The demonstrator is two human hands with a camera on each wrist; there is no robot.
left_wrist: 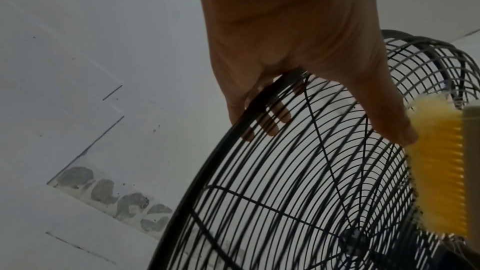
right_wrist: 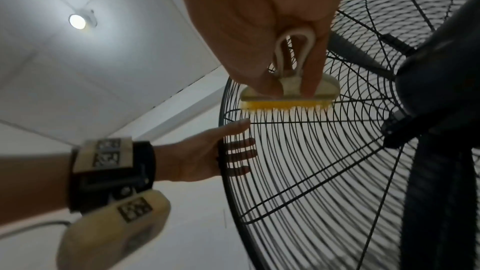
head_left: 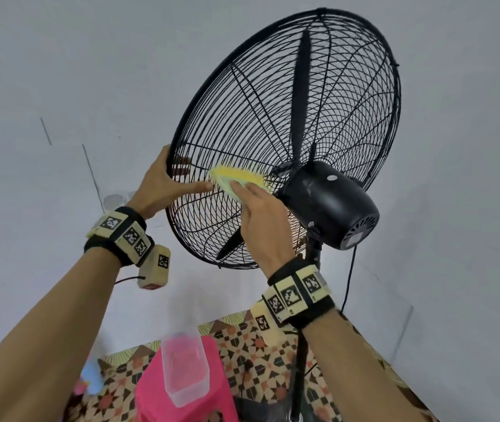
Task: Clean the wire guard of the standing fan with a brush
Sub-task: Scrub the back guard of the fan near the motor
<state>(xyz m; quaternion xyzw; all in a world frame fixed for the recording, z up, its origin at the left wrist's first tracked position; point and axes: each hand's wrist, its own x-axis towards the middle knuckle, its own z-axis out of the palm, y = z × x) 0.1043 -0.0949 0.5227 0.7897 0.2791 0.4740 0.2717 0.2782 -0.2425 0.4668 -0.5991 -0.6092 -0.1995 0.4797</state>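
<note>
The black standing fan is seen from behind, and its round wire guard is tilted up toward the ceiling. My left hand grips the guard's left rim, thumb on the rear wires and fingers showing through from the front. My right hand holds a brush with a pale body and yellow bristles. The bristles press on the rear wires, left of the motor housing. In the left wrist view my left hand clasps the rim, with the brush just past the thumb. In the right wrist view my right hand pinches the brush's loop handle.
The fan pole and a black cable run down on the right. Below my arms a clear plastic container stands on a pink stool over a patterned floor. A plain white wall is behind the fan.
</note>
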